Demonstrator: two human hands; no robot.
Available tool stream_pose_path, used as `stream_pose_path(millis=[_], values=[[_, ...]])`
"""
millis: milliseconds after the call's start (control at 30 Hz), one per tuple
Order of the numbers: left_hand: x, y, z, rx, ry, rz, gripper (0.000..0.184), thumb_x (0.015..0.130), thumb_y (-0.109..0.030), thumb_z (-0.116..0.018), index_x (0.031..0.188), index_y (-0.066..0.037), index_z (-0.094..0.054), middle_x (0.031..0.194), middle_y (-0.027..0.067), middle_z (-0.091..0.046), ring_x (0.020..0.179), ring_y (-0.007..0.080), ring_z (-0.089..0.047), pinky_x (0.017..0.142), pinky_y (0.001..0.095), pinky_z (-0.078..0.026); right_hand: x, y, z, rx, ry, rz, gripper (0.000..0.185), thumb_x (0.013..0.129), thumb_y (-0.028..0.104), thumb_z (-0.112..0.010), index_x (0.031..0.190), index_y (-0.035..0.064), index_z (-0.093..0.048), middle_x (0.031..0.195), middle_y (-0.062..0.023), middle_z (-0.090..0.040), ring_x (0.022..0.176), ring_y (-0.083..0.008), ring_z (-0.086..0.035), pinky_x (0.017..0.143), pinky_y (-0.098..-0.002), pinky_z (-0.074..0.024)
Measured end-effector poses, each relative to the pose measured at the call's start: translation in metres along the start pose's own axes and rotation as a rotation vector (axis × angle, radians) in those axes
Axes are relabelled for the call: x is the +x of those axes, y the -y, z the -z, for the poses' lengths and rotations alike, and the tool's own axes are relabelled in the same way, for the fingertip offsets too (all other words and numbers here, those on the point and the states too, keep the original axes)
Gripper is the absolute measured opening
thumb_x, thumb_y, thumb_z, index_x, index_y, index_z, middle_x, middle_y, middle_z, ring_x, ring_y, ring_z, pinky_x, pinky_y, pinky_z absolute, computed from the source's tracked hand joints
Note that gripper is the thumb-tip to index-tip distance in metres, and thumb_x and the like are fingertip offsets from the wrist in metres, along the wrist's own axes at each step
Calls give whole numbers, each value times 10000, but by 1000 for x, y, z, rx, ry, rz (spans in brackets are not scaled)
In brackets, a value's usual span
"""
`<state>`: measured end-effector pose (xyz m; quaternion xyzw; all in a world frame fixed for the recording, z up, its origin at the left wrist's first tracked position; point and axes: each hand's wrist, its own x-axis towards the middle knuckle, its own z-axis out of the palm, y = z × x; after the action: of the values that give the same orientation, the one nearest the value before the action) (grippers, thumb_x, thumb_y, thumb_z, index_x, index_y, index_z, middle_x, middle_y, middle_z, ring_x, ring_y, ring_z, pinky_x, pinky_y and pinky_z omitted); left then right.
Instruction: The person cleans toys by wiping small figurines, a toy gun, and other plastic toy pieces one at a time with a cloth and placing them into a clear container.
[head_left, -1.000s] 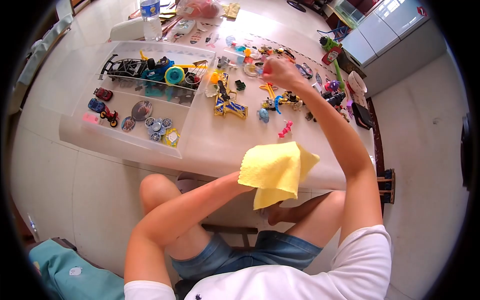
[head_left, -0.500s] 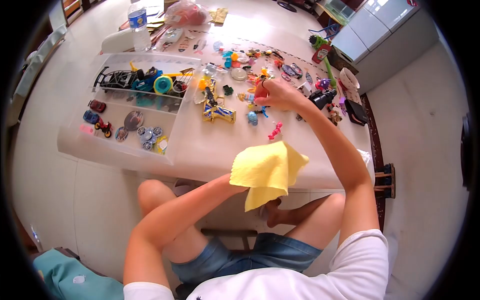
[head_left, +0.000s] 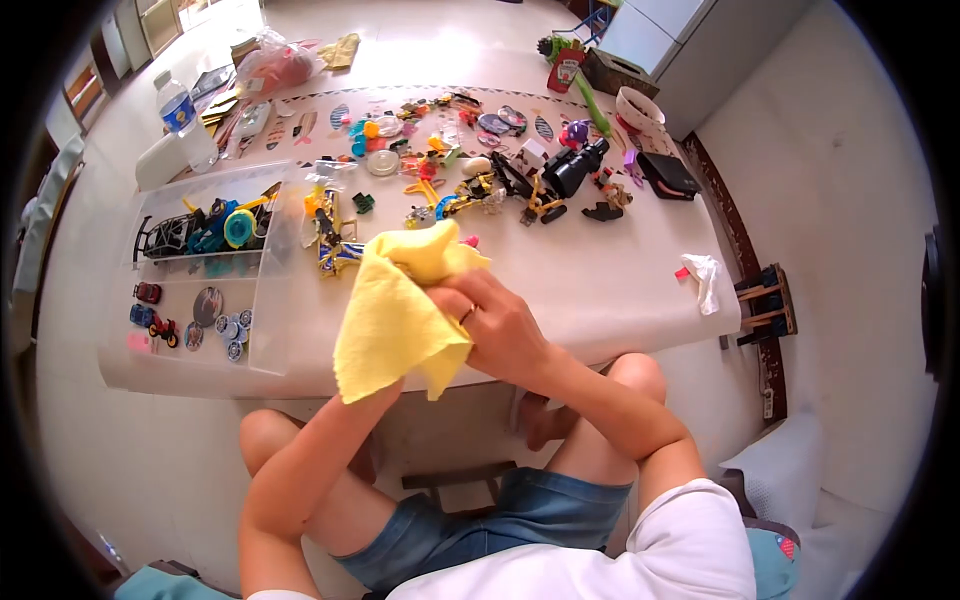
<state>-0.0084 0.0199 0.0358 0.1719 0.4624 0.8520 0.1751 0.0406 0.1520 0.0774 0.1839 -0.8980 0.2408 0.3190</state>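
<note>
A yellow cloth (head_left: 400,315) drapes over my left hand, whose fingers are hidden beneath it; only the wrist shows below the cloth. My right hand (head_left: 495,325) presses against the cloth's right side with its fingers curled closed on it. Whether a small thing lies between the fingers and the cloth cannot be seen. Just behind the cloth, a gold and blue toy gun (head_left: 330,235) is partly covered, and a bit of a pink toy (head_left: 471,241) peeks out.
A clear divided box (head_left: 275,315) with toy cars and discs stands at the left. Small toys, black binoculars (head_left: 575,170) and a black wallet (head_left: 668,176) lie farther back. A bottle (head_left: 183,122) stands back left; a white crumpled item (head_left: 705,283) lies at the right.
My right hand has come back from among the toys to the cloth. The cloth and my left hand have moved up and left. The view has shifted right.
</note>
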Motion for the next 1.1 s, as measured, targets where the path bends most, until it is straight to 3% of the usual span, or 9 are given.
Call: stream_pose_path(millis=[167, 267, 367, 500, 533, 600, 800, 967, 1100], values=[[4, 7, 26, -356, 154, 87, 462, 837, -235, -564, 1227, -65, -383, 1147, 73, -490, 1038, 174, -492, 896, 318, -407, -1, -6, 27, 104, -133, 21, 192, 657, 3, -639, 814, 96, -578, 727, -27, -554, 631, -194, -559, 516, -284, -466], [-12, 17, 33, 526, 35, 46, 391, 820, -194, -595, 1159, -69, -449, 1080, 68, -520, 933, 153, -528, 838, 298, -436, -5, -9, 38, 184, -185, -85, 210, 636, -22, -642, 797, 105, -596, 713, -32, -566, 619, -183, -569, 504, -275, -465], [-13, 18, 29, -447, 196, 444, 388, 819, -160, -593, 1166, -68, -445, 1067, 65, -528, 925, 141, -528, 825, 298, -442, -7, -9, 46, 270, -190, -99, 181, 664, -48, -629, 799, 72, -619, 728, -39, -573, 589, -142, -541, 486, -251, -436], [-7, 13, 11, 178, 172, 378, 433, 807, -143, -606, 1193, -66, -426, 1082, 56, -521, 951, 117, -510, 833, 291, -437, -12, -10, 48, 265, -182, -109, 182, 680, -44, -622, 817, 75, -616, 731, -41, -573, 594, -137, -545, 497, -242, -439], [-3, 13, 14, 532, 313, 217, 454, 802, -124, -606, 1208, -56, -414, 1098, 57, -516, 976, 113, -498, 862, 282, -417, -12, -12, 50, 260, -180, -129, 183, 684, -42, -620, 824, 76, -616, 734, -42, -573, 598, -136, -546, 501, -241, -441], [4, 3, -6, 201, 246, 421, 404, 830, -177, -568, 1182, -54, -414, 1074, 61, -509, 964, 137, -510, 845, 294, -436, -12, -15, 52, 253, -182, -193, 163, 678, 10, -635, 809, 99, -598, 732, -50, -576, 615, -190, -573, 515, -276, -466], [1, -7, -18, -156, 326, 489, 456, 814, -135, -585, 1223, -42, -405, 1153, 69, -502, 1041, 143, -483, 913, 291, -380, -13, -12, 53, 337, -63, -234, 206, 712, 33, -640, 911, 75, -612, 795, -40, -560, 657, -121, -555, 533, -224, -425], [-1, 7, 3, 474, 411, 230, 487, 784, -190, -615, 1220, -82, -428, 1133, 69, -519, 1019, 180, -501, 889, 312, -384, -14, -14, 55, 421, 91, -306, 295, 693, 164, -697, 963, 96, -599, 784, -42, -552, 645, -159, -550, 553, -248, -443], [-1, 6, 11, 535, 366, 250, 485, 754, -197, -649, 1190, -87, -468, 1100, 75, -533, 989, 182, -512, 860, 303, -398, -16, -16, 46, 677, 136, -470, 323, 703, 113, -697, 1001, 58, -586, 837, -35, -574, 665, -94, -537, 538, -219, -439]])
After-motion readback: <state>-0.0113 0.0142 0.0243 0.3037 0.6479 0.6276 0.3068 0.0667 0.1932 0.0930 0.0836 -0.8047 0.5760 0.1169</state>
